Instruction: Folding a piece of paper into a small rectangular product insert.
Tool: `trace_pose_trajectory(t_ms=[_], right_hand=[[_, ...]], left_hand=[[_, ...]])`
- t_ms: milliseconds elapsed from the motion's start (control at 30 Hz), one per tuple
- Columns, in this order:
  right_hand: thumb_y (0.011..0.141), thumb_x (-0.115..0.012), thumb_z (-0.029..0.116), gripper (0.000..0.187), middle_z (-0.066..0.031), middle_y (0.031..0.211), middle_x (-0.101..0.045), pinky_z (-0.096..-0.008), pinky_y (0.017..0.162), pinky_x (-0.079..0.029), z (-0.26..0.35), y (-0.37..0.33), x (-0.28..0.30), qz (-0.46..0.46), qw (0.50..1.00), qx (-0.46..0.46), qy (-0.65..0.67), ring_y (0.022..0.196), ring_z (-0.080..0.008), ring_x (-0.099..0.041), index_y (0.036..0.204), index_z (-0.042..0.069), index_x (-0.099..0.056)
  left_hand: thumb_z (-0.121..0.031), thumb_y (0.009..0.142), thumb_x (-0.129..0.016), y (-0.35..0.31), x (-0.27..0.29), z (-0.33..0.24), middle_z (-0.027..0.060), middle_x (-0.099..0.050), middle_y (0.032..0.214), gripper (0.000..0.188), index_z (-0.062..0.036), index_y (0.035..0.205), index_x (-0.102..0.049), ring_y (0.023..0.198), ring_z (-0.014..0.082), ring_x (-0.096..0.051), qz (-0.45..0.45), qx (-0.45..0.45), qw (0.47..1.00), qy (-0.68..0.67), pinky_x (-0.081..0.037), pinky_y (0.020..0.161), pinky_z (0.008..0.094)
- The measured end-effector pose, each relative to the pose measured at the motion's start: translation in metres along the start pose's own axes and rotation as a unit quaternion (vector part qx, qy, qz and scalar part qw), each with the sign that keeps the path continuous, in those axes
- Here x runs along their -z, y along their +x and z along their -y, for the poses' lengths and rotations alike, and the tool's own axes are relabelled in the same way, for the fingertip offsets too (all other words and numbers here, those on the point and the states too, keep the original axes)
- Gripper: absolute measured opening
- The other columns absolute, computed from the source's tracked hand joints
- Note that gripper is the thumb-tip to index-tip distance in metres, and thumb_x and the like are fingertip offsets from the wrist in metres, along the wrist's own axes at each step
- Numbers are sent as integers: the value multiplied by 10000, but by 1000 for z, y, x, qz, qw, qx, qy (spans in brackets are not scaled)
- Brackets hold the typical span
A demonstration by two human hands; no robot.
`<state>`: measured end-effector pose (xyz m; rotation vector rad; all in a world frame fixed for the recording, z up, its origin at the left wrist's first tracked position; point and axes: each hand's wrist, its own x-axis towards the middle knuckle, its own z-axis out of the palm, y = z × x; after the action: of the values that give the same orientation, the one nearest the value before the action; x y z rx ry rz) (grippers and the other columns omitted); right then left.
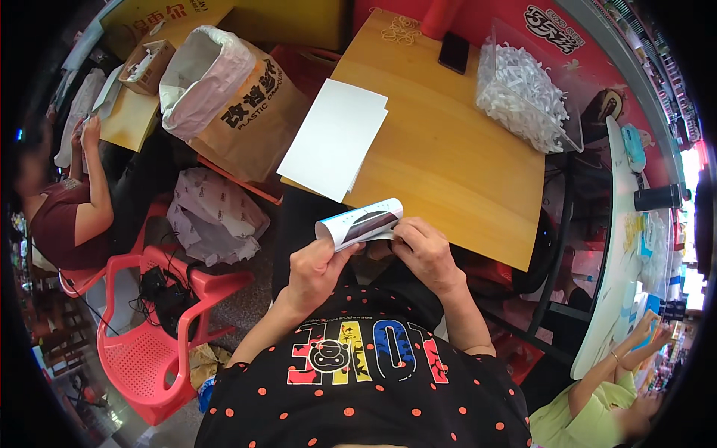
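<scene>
Between my two hands, just off the table's near edge, is a printed paper sheet [364, 223], curled into a loose roll with its picture side outward. My left hand [315, 270] is closed on the roll's left end, thumb along its lower edge. With bent fingers my right hand [427, 252] pinches the lower right edge of the sheet. Farther off, a small stack of white paper sheets [332, 134] lies on the left part of the wooden table [441, 157], its lower corner reaching the edge.
A clear bin of white paper strips [523, 97], a dark phone [454, 54] and rubber bands [401, 28] are on the table. Left stand a large paper sack [246, 104] and a pink chair [142, 351]. Other people sit at far left and lower right.
</scene>
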<state>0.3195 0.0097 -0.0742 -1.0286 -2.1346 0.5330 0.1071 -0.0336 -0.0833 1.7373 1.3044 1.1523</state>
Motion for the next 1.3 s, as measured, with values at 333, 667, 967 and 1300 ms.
trace_pose_trajectory(t_ms=[333, 667, 967, 1300], right_hand=[[678, -674, -40, 221, -102, 864, -579, -334, 657, -497, -3, -6, 4, -24, 999, -4, -42, 776, -270, -599, 863, 25, -571], [638, -678, -93, 245, -103, 861, -597, -301, 608, -494, -4, -8, 5, -103, 995, -15, 5, 710, -242, -602, 815, 29, -561], [692, -676, -105, 196, -35, 790, -573, -233, 589, -456, 3, -11, 13, -49, 960, -205, 186, 666, -102, -570, 791, 22, -564], [839, -647, 81, 127, -60, 826, -637, -259, 669, -484, -14, -5, 40, 21, 918, -296, 262, 742, -128, -623, 913, -20, -666]], left_hand=[[-37, 799, -695, 11, -15, -12, 127, -645, 730, 131, 16, 909, -649, 616, 248, -645, -80, -76, 992, 53, -498, 544, 309], [35, 818, -646, 11, -12, -16, 164, -690, 914, 209, 65, 1025, -631, 808, 237, -697, -28, -96, 990, 101, -543, 685, 295], [-2, 721, -738, 10, -11, -17, 171, -675, 845, 233, 35, 937, -659, 715, 301, -674, -52, -155, 976, 143, -523, 618, 310], [-12, 691, -756, 16, -3, -15, 134, -672, 792, 252, 18, 927, -671, 637, 267, -648, -39, -233, 960, 153, -502, 569, 304]])
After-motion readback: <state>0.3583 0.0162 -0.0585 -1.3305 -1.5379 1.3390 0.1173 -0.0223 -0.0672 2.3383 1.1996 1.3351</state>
